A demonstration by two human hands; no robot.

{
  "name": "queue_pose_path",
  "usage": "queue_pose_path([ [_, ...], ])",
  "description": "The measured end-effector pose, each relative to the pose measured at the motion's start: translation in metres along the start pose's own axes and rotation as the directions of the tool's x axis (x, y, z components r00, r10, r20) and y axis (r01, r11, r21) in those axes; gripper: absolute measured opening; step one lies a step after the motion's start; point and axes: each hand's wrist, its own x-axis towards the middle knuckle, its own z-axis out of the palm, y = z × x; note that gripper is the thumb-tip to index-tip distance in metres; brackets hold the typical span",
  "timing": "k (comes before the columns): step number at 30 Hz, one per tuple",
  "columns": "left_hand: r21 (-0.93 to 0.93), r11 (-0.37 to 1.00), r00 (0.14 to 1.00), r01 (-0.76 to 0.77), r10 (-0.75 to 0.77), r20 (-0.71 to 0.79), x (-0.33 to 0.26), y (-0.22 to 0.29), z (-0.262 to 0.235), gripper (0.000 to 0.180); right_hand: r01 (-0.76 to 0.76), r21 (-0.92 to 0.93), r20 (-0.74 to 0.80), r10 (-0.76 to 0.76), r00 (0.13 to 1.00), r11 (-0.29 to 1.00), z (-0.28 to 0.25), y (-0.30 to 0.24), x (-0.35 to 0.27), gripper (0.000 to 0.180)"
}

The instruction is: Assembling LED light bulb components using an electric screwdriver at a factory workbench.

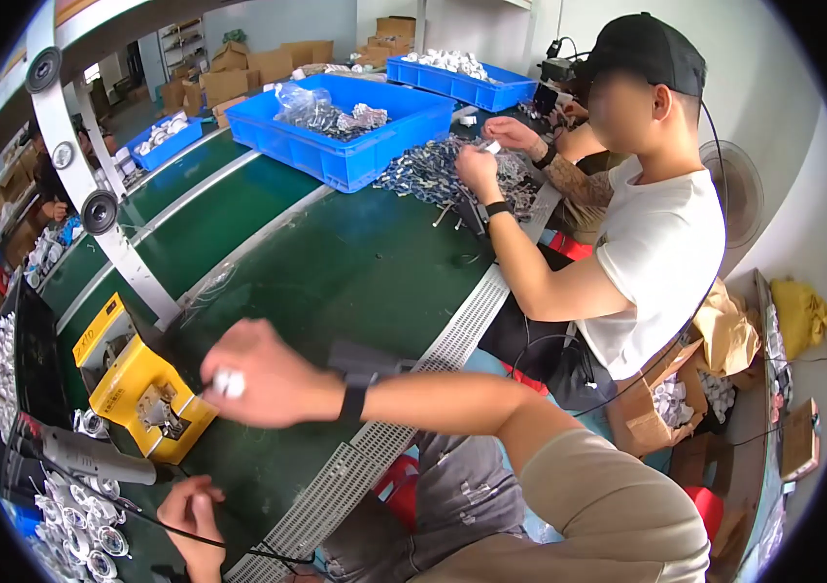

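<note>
My right hand (263, 379), blurred by motion, is closed around a small white plastic part (229, 382). It reaches over the green bench beside a yellow metal fixture (146, 398) that has a silvery clamp-like piece on its front. Lower down, my left hand (192, 520) is near the bench's near side with its fingers curled together; what they hold, if anything, is hidden. Close to it lies a grey cylindrical power tool (98, 457), and a black cord (166, 525) runs past the hand. White ring-shaped parts (78, 525) are heaped to the left of that hand.
A co-worker (656, 223) sits at the right, handling a small white part over a pile of small metal pieces (423, 180). Blue bins (336, 165) stand farther back. A white upright post (132, 262) rises behind the yellow fixture. Perforated edging (375, 442) borders the bench.
</note>
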Motion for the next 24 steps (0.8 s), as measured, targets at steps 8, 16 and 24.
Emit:
queue_pose_path([
  [8, -0.925, 0.315, 0.881, 0.213, -0.47, 0.042, 0.022, 0.023, 0.023, 0.052, 0.115, 0.278, -0.055, -0.104, 0.993, 0.954, 0.064, -0.071, -0.003, 0.035],
  [16, -0.544, 0.818, 0.938, 0.186, -0.313, -0.149, 0.006, -0.03, -0.003, 0.052, 0.05, 0.598, 0.192, -0.203, 0.96, 0.8, 0.047, -0.041, -0.004, 0.04],
  [24, -0.631, 0.774, 0.981, 0.055, -0.161, -0.111, 0.012, -0.047, -0.017, 0.049, -0.336, 0.694, 0.391, 0.058, 0.919, 0.637, 0.057, -0.036, -0.009, 0.015],
])
